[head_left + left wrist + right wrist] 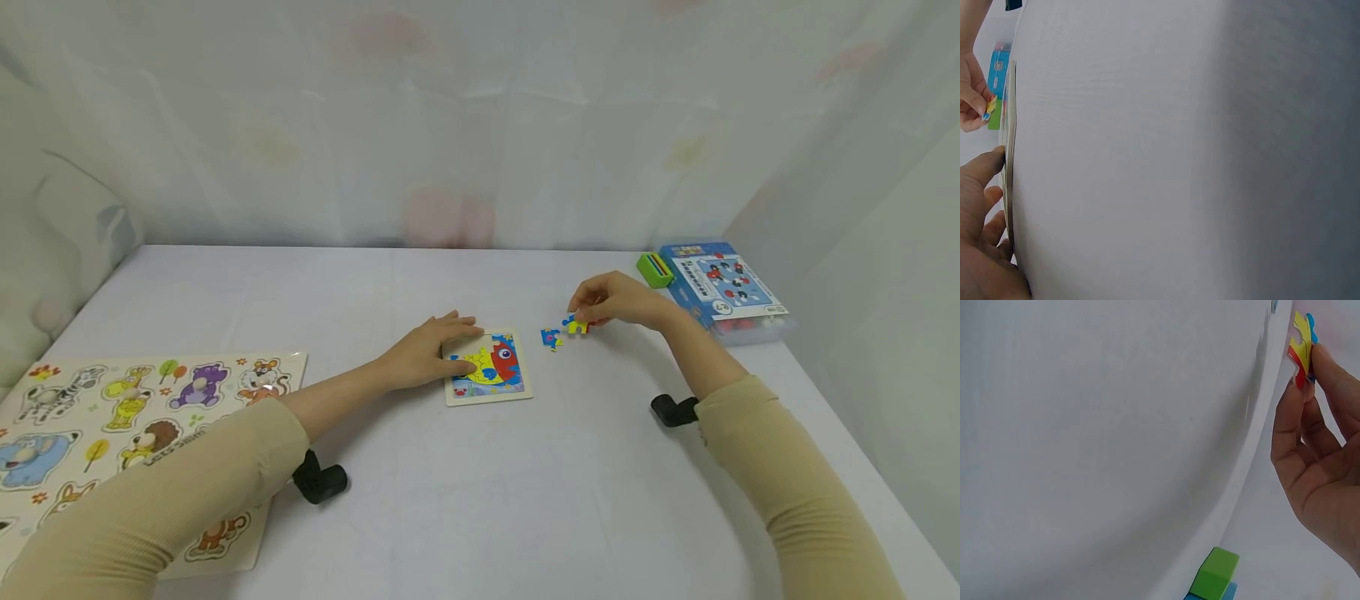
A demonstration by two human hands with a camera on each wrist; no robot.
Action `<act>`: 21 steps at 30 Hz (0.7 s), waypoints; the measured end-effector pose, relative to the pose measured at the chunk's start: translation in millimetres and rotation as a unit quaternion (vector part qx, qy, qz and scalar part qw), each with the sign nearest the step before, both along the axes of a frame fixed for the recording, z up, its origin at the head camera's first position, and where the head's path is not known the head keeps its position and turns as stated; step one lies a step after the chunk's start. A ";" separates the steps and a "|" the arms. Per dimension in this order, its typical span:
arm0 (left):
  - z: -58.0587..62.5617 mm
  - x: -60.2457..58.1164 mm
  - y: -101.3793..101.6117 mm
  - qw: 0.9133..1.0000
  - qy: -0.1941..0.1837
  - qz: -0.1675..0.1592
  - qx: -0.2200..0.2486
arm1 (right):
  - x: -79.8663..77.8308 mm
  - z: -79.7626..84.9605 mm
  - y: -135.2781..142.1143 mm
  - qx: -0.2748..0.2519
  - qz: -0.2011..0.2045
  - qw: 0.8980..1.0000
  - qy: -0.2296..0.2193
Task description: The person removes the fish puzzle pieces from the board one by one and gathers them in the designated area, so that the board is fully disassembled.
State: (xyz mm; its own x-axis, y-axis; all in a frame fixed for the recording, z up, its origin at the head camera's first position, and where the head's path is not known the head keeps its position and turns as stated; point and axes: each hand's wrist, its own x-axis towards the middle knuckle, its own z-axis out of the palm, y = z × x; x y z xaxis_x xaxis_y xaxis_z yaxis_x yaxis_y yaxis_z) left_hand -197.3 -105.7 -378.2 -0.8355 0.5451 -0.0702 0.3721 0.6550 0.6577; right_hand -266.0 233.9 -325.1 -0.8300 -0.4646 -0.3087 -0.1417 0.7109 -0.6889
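Observation:
A small framed fish puzzle lies flat near the middle of the table, showing a yellow fish with a red head on blue. My left hand rests on its left side, fingers spread and straight, the thumb lying over the picture. To the right, my right hand pinches a puzzle piece in yellow, red and blue between thumb and fingertips, raised above the table in the right wrist view. Another puzzle piece, mostly blue, lies on the cloth between the frame and my right hand.
A large animal puzzle board lies at the left, partly under my left forearm. At the back right stand a blue box and a green block. A black device sits by the left sleeve, another by the right.

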 end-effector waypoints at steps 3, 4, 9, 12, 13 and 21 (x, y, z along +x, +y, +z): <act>0.2 0.2 -0.3 1.000 0.001 0.000 0.000 | -1.8 0.1 3.4 0.003 -0.001 1.000 -0.010; 0.4 0.4 -0.4 1.000 0.001 0.000 0.001 | -2.5 -0.2 4.5 0.004 -0.003 1.000 -0.014; -0.7 -0.1 -0.2 1.000 -0.001 0.001 -0.001 | -5.5 -2.0 9.2 0.014 -0.006 1.000 -0.023; -0.1 0.2 -0.3 1.000 -0.001 0.001 -0.001 | -5.9 -2.2 10.4 0.019 -0.002 0.999 -0.026; 0.3 0.5 -0.3 1.000 -0.002 0.001 0.000 | -5.9 -2.0 10.6 0.020 0.002 0.999 -0.027; 1.5 1.1 -0.2 1.000 -0.007 0.003 0.002 | -7.0 -3.9 7.0 0.028 0.020 0.998 -0.045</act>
